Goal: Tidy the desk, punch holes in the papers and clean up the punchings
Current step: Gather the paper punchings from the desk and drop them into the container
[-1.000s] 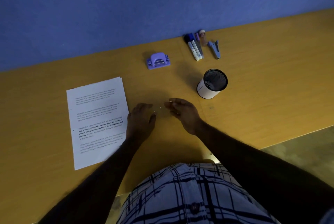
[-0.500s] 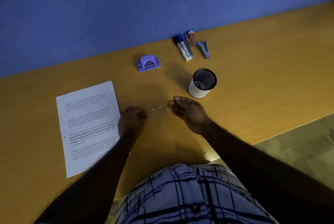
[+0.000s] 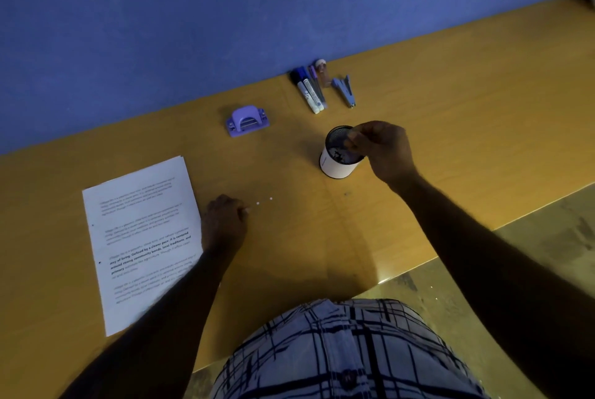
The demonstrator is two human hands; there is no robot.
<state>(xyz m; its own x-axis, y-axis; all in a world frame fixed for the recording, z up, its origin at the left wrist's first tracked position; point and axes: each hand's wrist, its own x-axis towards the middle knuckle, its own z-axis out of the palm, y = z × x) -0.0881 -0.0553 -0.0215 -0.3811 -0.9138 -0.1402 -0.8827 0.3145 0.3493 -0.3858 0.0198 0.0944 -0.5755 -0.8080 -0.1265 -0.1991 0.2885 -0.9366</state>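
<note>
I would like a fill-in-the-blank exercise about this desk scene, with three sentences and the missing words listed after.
1. The right hand is over the open top of the ____.
2. The purple hole punch stands on the desk near the ____ wall.
3. The left hand rests between the paper dots and the printed ____.

Missing words: cup; blue; papers
</note>
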